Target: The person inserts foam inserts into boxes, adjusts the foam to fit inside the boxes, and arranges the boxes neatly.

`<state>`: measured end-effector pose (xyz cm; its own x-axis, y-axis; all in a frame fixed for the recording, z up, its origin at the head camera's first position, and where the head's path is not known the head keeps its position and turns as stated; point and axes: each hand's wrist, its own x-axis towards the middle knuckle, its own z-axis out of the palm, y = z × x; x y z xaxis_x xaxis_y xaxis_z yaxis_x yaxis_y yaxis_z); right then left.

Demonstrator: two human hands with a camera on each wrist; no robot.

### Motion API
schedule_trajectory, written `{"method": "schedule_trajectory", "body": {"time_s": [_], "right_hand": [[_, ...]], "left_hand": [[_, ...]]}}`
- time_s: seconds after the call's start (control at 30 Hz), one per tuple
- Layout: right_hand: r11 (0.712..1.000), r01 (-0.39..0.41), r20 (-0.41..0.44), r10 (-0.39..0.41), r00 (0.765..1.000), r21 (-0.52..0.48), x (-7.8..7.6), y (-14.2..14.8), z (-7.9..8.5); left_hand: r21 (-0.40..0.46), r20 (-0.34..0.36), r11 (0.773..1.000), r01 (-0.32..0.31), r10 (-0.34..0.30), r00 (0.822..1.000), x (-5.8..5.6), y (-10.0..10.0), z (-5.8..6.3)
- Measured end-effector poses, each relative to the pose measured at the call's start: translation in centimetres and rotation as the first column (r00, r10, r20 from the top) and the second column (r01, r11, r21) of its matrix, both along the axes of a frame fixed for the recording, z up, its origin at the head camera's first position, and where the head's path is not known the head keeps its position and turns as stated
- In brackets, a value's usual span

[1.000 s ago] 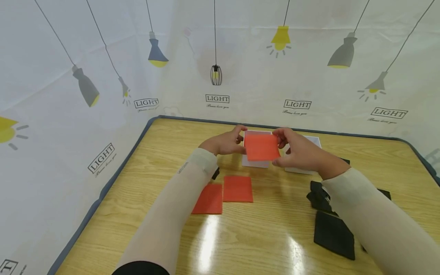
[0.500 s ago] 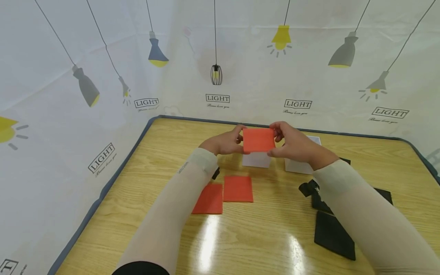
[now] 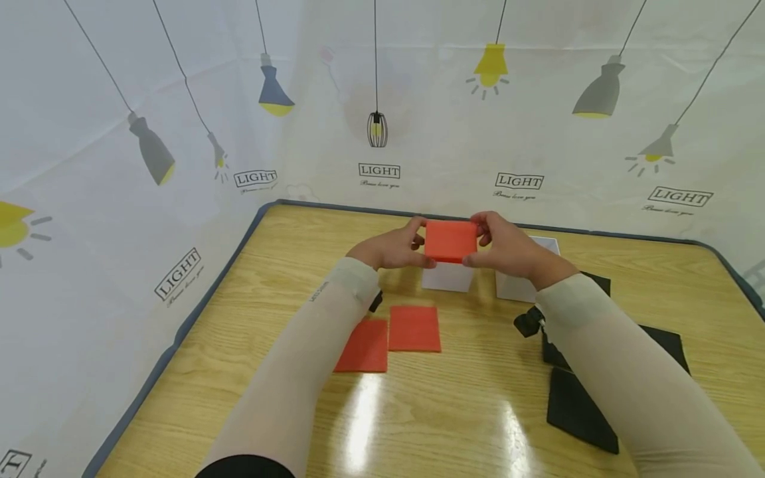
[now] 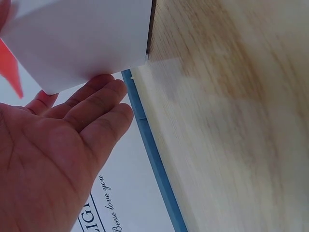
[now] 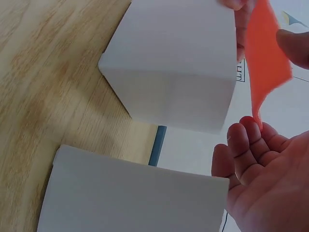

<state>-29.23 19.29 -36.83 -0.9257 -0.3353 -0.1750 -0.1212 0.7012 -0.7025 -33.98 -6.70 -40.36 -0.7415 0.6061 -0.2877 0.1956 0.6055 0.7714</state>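
A red felt-like square (image 3: 451, 240) lies over the top of a white box (image 3: 447, 277) in the head view. My right hand (image 3: 510, 249) pinches its right side, thumb at the near corner and fingers at the far one. In the right wrist view the red square (image 5: 266, 58) stands slightly bent beside the box's open end. My left hand (image 3: 391, 249) holds the box from the left, with its thumb near the front corner. The left wrist view shows the left fingers (image 4: 99, 104) against the white box (image 4: 82, 43).
A second white box (image 3: 515, 285) stands just right of the first. Two red squares (image 3: 414, 328) lie nearer on the wooden table (image 3: 454, 411). Several black pieces (image 3: 580, 408) lie at the right, partly under the right sleeve. A printed curtain (image 3: 430, 119) hangs behind.
The red square has moved away from me and flattened over the first box, carried by the right hand. My left hand has stayed at the box.
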Motion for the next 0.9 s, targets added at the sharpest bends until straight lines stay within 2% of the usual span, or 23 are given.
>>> {"method": "schedule_trajectory", "body": {"time_s": [0.43,0.57,0.77,0.9], "right_hand": [[0.991,0.001,-0.025,0.002,1.0,0.13,-0.7,-0.9,-0.4],[0.981,-0.016,-0.022,0.02,1.0,0.193,-0.6,-1.1,-0.2],[0.972,-0.02,-0.024,0.027,0.999,0.234,-0.4,-1.4,0.1],[0.96,-0.016,-0.059,0.034,0.998,0.28,-0.1,-1.5,0.2]], "left_hand": [[-0.012,-0.002,1.0,-0.002,0.002,1.0,0.0,0.0,0.1],[-0.011,-0.003,1.0,-0.004,0.004,1.0,0.0,0.0,0.1],[-0.002,-0.002,1.0,0.003,-0.003,1.0,0.0,0.0,0.1],[-0.006,-0.005,1.0,0.008,-0.008,1.0,0.0,0.0,0.1]]}}
